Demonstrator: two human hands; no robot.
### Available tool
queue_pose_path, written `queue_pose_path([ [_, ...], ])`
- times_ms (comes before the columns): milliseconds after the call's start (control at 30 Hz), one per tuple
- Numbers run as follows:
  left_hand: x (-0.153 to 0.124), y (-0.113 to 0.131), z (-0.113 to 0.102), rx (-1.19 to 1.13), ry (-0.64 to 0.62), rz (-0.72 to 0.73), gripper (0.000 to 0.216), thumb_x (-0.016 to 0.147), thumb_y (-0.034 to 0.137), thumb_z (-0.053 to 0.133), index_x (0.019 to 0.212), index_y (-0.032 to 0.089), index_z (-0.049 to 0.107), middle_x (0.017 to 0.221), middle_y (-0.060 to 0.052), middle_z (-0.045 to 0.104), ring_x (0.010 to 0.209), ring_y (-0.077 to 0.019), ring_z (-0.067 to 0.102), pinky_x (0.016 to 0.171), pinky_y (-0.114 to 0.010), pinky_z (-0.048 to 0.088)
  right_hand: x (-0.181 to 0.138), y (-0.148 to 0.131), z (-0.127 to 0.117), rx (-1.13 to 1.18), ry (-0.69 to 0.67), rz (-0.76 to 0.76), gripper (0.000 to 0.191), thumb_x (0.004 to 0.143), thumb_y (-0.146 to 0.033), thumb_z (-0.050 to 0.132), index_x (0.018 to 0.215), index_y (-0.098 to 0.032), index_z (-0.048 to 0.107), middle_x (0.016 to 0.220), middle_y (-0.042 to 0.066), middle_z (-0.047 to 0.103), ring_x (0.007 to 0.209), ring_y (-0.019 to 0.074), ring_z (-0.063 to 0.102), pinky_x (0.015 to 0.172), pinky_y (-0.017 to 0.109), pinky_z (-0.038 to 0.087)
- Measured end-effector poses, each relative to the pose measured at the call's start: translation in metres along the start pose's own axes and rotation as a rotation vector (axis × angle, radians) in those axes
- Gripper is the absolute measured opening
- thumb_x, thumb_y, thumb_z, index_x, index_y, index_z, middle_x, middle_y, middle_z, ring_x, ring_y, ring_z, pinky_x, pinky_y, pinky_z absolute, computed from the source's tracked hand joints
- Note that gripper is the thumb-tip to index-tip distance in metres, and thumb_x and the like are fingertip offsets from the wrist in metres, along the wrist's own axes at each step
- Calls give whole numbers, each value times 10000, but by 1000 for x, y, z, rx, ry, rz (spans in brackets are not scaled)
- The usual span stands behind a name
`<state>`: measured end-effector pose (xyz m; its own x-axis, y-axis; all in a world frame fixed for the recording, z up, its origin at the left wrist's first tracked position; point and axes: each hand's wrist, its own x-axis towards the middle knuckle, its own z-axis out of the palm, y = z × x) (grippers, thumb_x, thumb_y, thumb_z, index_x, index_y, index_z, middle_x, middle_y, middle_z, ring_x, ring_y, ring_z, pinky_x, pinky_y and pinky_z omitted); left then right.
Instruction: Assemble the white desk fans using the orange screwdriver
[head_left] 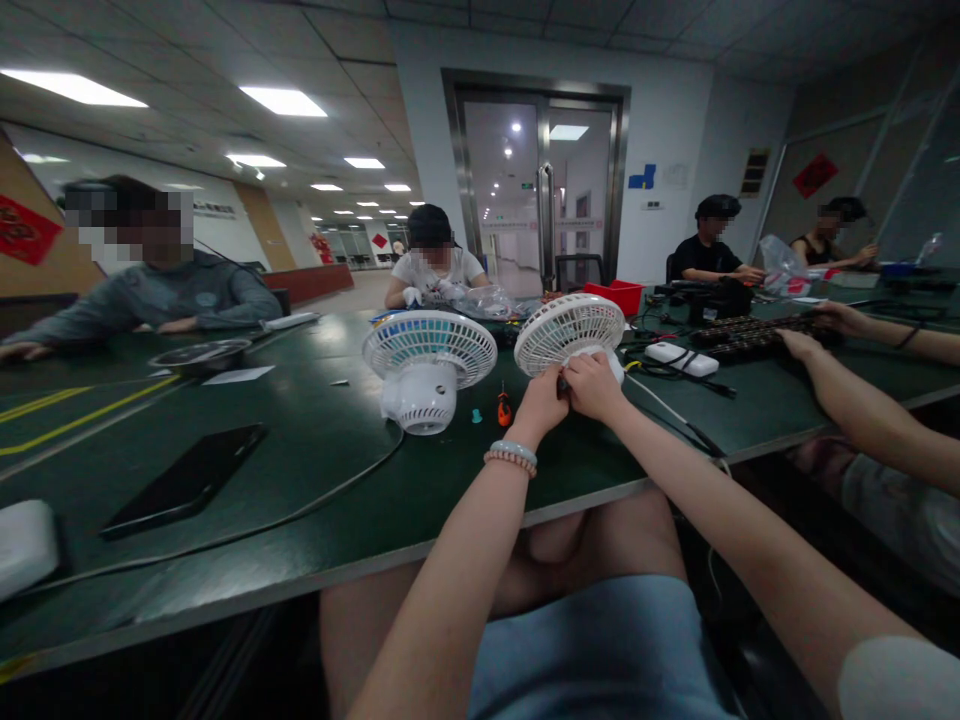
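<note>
Head view: left hand (546,402), right hand (595,386) grip rightmost fan (570,325), apparently by base; near table edge (585,502).

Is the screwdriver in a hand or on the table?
On the table: green top surrounds the screwdriver; left hand and right hand touch a fan.

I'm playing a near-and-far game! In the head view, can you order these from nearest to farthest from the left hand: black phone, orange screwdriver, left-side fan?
1. Orange screwdriver: just left of the left hand.
2. Left-side fan: left of the screwdriver.
3. Black phone: far left, beyond the fan.
</note>
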<state>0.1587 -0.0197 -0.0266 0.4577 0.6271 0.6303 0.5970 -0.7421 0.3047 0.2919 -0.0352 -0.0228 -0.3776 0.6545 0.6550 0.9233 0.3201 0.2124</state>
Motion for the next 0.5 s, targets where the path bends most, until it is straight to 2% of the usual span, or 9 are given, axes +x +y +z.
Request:
queue_pose_path([
  [333, 0, -3, 3, 7, 20, -13, 303, 697, 33, 461, 975, 133, 528, 949, -107, 632, 895, -203, 595, 821, -301, 453, 0, -1, -1, 2, -12, 23, 191, 769, -192, 477, 873, -129, 624, 903, 112, 593, 901, 235, 451, 752, 379, 218],
  [500, -1, -5, 5, 37, -39, -72, 218, 731, 72, 459, 932, 131, 519, 910, -126, 629, 852, -213, 602, 769, -307, 460, -1, -2, -1, -8, -7, 39, 182, 768, -210, 481, 839, -136, 632, 922, 117, 584, 918, 241, 443, 765, 381, 220],
])
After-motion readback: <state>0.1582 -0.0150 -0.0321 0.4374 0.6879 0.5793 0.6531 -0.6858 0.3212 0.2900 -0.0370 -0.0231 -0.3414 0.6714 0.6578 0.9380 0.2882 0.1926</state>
